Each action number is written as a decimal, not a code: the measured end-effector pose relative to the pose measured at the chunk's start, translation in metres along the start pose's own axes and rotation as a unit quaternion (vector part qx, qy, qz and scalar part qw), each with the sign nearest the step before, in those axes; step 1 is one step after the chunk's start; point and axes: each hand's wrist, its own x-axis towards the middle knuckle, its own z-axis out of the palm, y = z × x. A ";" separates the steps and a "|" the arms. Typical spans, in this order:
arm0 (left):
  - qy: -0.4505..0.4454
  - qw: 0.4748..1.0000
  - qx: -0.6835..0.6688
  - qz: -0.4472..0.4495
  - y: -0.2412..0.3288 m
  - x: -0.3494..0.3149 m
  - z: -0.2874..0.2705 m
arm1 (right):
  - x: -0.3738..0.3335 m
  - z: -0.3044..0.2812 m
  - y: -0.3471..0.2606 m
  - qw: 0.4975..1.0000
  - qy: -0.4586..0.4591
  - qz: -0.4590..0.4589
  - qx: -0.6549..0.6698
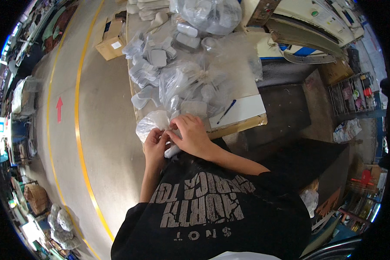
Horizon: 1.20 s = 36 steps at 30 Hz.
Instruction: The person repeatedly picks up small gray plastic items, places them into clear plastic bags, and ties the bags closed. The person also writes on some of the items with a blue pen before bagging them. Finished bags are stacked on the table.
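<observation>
Plastic bag [151, 120] at the near left corner of the table [245, 125]

Head view: left hand [155, 146] and right hand [191, 135] pinch its bunched plastic, fingertips close together. A loose pinch could drop it off the edge. Pale lettering crosses the black shirt [271, 208]; a white label [116, 45] on the box [106, 40] is too small to read.

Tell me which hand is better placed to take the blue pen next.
Likely the right hand: it is nearer the blue pen, which lies to its right. The left hand is farther off. Both are busy at the clear plastic bag.
</observation>
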 end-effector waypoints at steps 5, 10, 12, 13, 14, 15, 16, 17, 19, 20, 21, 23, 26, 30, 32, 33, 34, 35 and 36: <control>-0.013 0.999 0.030 0.019 -0.004 0.007 -0.001 | -0.003 0.010 0.015 0.992 -0.040 0.091 0.082; -0.030 0.997 0.059 0.040 -0.011 0.013 -0.001 | -0.008 0.022 0.024 0.983 -0.021 0.095 0.153; -0.033 0.997 0.059 0.049 -0.012 0.013 -0.002 | -0.009 0.023 0.027 0.972 -0.019 0.114 0.205; -0.035 0.997 0.060 0.041 -0.012 0.013 -0.002 | -0.008 0.023 0.029 0.965 -0.020 0.125 0.230; -0.043 0.997 0.057 0.037 -0.011 0.012 -0.003 | -0.008 0.022 0.030 0.967 -0.018 0.131 0.216; -0.045 0.997 0.057 0.030 -0.011 0.012 -0.004 | -0.007 0.020 0.031 0.969 -0.018 0.139 0.202; -0.051 0.997 0.051 0.035 -0.010 0.011 -0.005 | -0.006 0.018 0.031 0.969 -0.029 0.163 0.184; -0.052 0.997 0.046 0.037 -0.009 0.011 -0.005 | -0.005 0.016 0.030 0.964 -0.018 0.165 0.208; -0.054 0.997 0.040 0.042 -0.007 0.010 -0.005 | -0.005 0.012 0.027 0.944 -0.017 0.202 0.260; -0.054 0.997 0.039 0.045 -0.007 0.009 -0.005 | -0.005 0.011 0.025 0.949 -0.026 0.193 0.248; -0.052 0.997 0.037 0.049 -0.007 0.009 -0.005 | -0.005 0.010 0.023 0.951 -0.034 0.185 0.244; -0.051 0.997 0.049 0.044 -0.007 0.010 -0.005 | -0.003 0.011 0.022 0.955 -0.054 0.172 0.234; -0.057 0.995 0.071 0.036 -0.009 0.010 -0.007 | -0.002 0.014 0.027 0.954 -0.091 0.173 0.228; -0.055 0.993 0.095 0.037 -0.011 0.010 -0.009 | -0.005 0.022 0.035 0.952 -0.107 0.161 0.239; -0.054 0.995 0.083 0.034 -0.012 0.008 -0.008 | -0.007 0.026 0.037 0.953 -0.103 0.152 0.240; -0.055 0.996 0.064 0.034 -0.012 0.007 -0.006 | -0.008 0.027 0.037 0.953 -0.103 0.153 0.241; -0.059 0.996 0.044 0.043 -0.012 0.006 -0.005 | -0.008 0.027 0.038 0.953 -0.098 0.153 0.242; -0.048 0.997 0.038 0.057 -0.011 0.005 -0.003 | -0.007 0.028 0.037 0.957 -0.087 0.139 0.240; -0.039 0.997 0.040 0.044 -0.011 0.005 -0.002 | -0.007 0.028 0.037 0.955 -0.094 0.147 0.239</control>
